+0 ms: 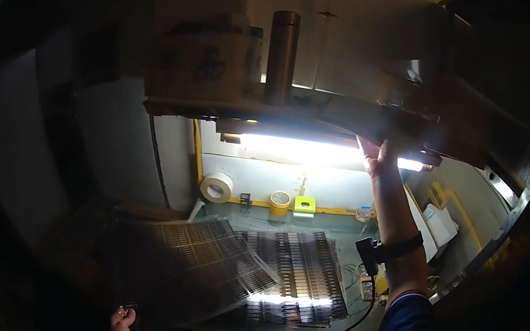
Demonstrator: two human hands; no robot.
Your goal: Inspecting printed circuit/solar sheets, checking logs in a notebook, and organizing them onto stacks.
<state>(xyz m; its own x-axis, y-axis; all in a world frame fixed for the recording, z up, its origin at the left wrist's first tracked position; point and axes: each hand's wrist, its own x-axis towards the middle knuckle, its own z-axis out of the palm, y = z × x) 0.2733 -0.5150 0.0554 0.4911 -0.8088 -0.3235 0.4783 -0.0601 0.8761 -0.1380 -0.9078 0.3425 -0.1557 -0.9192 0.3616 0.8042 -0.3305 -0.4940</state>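
At the lower left, my left hand (123, 326) is closed, with fingertips pinched at the near end of a dark, see-through film sheet (215, 247). This sheet is tilted and covered in rows of fine patterns; its near part blurs into shadow. Partly under it, another patterned film sheet (303, 274) lies on the glass-topped table (240, 330), reflecting the lamp. My right arm reaches up, and my right hand (379, 155) is at the shelf's front edge beside the lit tube lamp (302, 149). Shadow and glare hide its fingertips, so I cannot tell whether it grips anything.
Above the lamp, a shelf (328, 106) bears a cardboard box (205, 64) and a brown cylindrical flask (282, 55). Along the back wall stand a white tape roll (216, 187), a yellow tape roll (279, 203) and a lime-green holder (305, 204). A black cable (362, 317) hangs from my right wrist's strap.
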